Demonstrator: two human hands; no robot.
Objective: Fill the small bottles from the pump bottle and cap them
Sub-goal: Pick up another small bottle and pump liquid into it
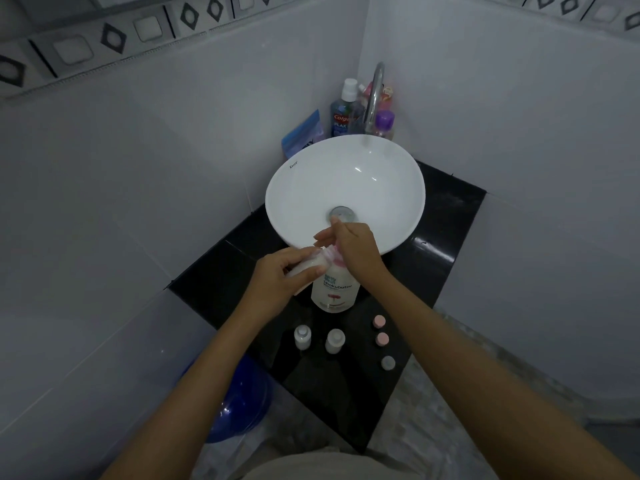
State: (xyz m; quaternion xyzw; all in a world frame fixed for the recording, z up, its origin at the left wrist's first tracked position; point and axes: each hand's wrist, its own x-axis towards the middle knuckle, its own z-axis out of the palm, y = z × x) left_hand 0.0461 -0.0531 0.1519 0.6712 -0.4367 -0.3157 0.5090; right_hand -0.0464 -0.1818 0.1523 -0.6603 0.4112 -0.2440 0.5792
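Observation:
The white pump bottle (334, 289) with a pink pump head stands on the black counter (433, 258) in front of the basin. My right hand (353, 251) lies on top of its pump head. My left hand (280, 278) holds a small clear bottle (304, 266) tilted with its mouth at the pump spout. Two more small open bottles (302, 337) (334, 340) stand upright nearer to me. Three loose caps lie to their right: two pink caps (379, 321) (382, 338) and a grey cap (388, 363).
A white bowl basin (346, 181) with a chrome tap (375, 95) fills the back of the counter. Mouthwash (341, 114), a purple-capped bottle (384, 124) and a blue pouch (303, 133) crowd the corner behind it. A blue bucket (239, 400) sits on the floor at the left.

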